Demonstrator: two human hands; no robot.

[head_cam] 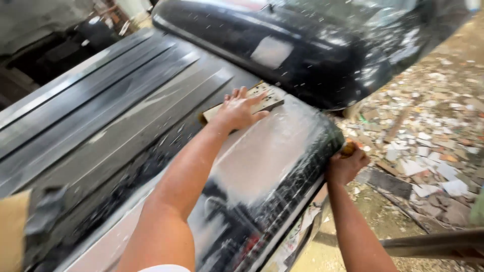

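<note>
Head view: two bare hands work a wet, polished black stone slab.

Left hand [238, 110] lies flat, fingers spread, pressing a pale rectangular sanding block [245, 103] onto the long glossy black stone slab [262, 166], near the slab's far end, where white slurry smears the surface. Right hand [346, 165] curls in a narrow grip closed around a small orange-brown object [349, 148] at the slab's rounded right edge. Dark grey stone strips [101, 106] lie alongside the slab's left edge. Broken tile scraps [428, 146] litter the ground to the right.
</note>
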